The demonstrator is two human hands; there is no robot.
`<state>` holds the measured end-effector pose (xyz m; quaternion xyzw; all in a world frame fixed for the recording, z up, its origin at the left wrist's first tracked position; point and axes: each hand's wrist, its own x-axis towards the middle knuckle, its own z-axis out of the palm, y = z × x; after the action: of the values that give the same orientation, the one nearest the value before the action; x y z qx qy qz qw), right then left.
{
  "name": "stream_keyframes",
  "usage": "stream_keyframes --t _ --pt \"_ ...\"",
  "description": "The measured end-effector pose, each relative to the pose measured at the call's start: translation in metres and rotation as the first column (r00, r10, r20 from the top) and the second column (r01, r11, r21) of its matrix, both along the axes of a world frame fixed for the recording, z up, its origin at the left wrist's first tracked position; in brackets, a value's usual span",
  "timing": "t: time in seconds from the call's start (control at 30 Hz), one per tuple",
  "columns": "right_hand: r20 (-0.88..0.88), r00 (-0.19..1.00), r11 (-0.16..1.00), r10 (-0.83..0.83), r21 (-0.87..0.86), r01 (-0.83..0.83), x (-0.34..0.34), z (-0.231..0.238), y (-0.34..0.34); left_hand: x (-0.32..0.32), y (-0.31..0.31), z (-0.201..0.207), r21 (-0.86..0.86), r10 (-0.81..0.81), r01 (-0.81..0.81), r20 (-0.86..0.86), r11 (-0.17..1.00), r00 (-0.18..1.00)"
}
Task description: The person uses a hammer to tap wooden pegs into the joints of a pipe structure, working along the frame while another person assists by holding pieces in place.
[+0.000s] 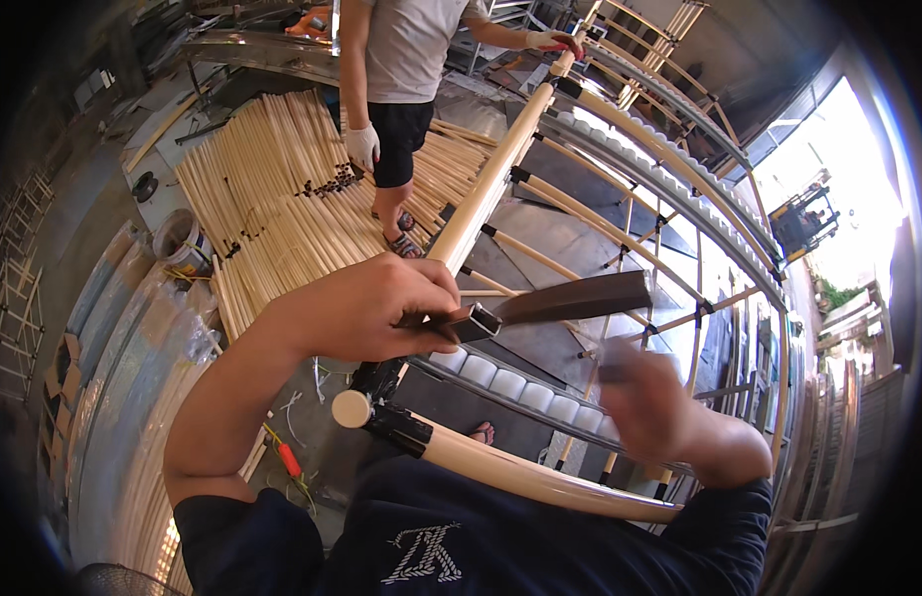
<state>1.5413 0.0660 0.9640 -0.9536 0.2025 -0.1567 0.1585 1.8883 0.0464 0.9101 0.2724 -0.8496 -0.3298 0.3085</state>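
Above the near corner of a pipe rack, my left hand (391,308) is closed around a small dark metal piece (473,324) with a hollow-looking end toward the right. A flat, dark brown strip (580,298) stretches rightward from just beside that end; whether the two join is unclear. My right hand (644,402) is raised to the right, below the strip's far end, and badly smeared by motion. A greyish blur shows at its fingers, too indistinct to name. Below my left hand, a black pipe joint (396,427) connects a capped beige pipe (530,472) at the rack's near edge.
Roller tracks with white wheels (510,384) run through the rack. Across it, a person (411,60) in white gloves rests one hand on a far corner. Beige pipes (272,149) lie piled at left, near a bucket (180,241). A forklift (803,221) stands outside at right.
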Motion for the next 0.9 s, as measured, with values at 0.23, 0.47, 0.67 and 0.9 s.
stream_keyframes --t 0.23,0.47,0.67,0.9 --pt "0.499 0.839 0.756 -0.218 0.629 -0.179 0.008 0.01 0.007 0.0 -0.002 -0.004 -0.009 0.0 0.0 -0.054 1.0 0.999" --pt "0.344 0.916 0.881 -0.207 0.472 0.023 0.0 0.023 0.004 0.004 0.003 -0.003 0.015 0.047 -0.047 -0.005 0.999 0.999" --pt "-0.034 0.963 0.884 -0.267 0.388 0.259 0.024 0.013 0.011 0.001 0.002 -0.007 -0.014 0.05 -0.05 -0.032 0.999 0.998" --pt "-0.013 0.919 0.541 -0.394 0.805 0.244 -0.01 0.042 0.014 0.001 0.006 0.006 0.095 0.052 -0.055 0.033 0.994 0.998"
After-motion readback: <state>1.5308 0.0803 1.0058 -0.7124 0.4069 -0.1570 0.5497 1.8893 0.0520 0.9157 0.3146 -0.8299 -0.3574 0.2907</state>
